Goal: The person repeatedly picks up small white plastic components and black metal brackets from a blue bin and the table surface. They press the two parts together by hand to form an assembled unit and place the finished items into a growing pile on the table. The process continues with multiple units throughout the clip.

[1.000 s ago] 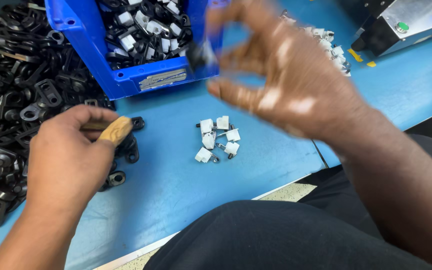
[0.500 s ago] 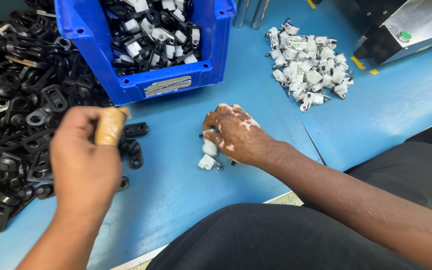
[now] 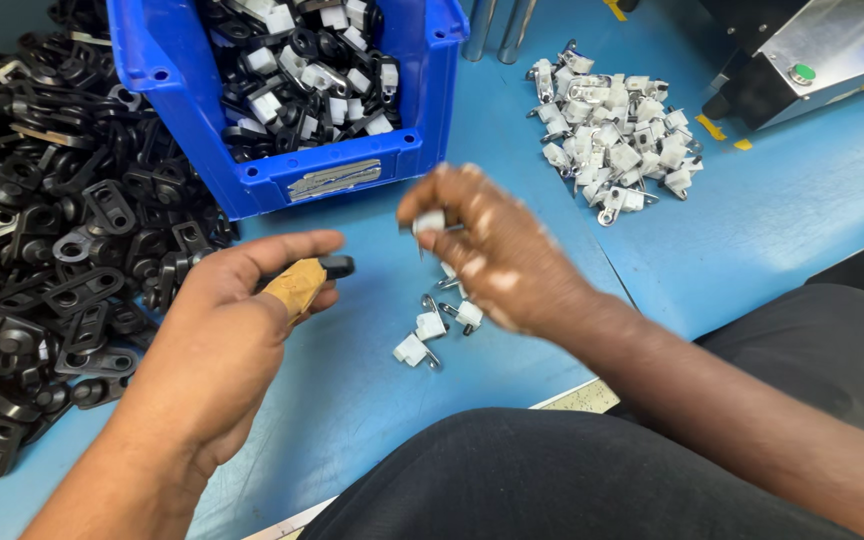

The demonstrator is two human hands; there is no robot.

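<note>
The right hand (image 3: 497, 255) pinches a small white clip (image 3: 429, 221) just right of the black bracket (image 3: 332, 266) gripped in the left hand (image 3: 237, 320), both above the table (image 3: 352, 400).

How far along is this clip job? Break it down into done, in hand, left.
Done, seemingly: the blue bin holds black parts fitted with white clips. In hand: left hand grips a black part; right hand pinches a white clip. Left: loose black parts and white clip pile.
</note>
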